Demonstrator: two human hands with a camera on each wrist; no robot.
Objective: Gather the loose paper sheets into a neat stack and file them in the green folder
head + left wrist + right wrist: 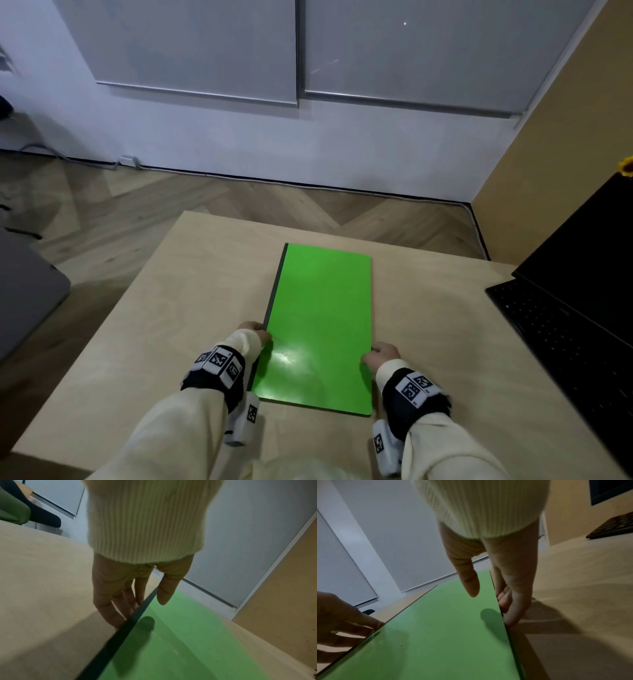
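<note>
On the table [137,342], closed green folder [322,325], inside hidden, left hand [255,334] and right hand [383,356] straight-fingered against its side edges.

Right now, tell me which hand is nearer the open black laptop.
Right. The right hand touches the right edge of the flat green folder, toward the open black laptop; the left hand is at its dark spine, farther away.

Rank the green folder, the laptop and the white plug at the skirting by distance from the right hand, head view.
1. The green folder, touching the right hand at its left.
2. The laptop, on the table to the right.
3. The white plug, far left at the wall's foot.
</note>
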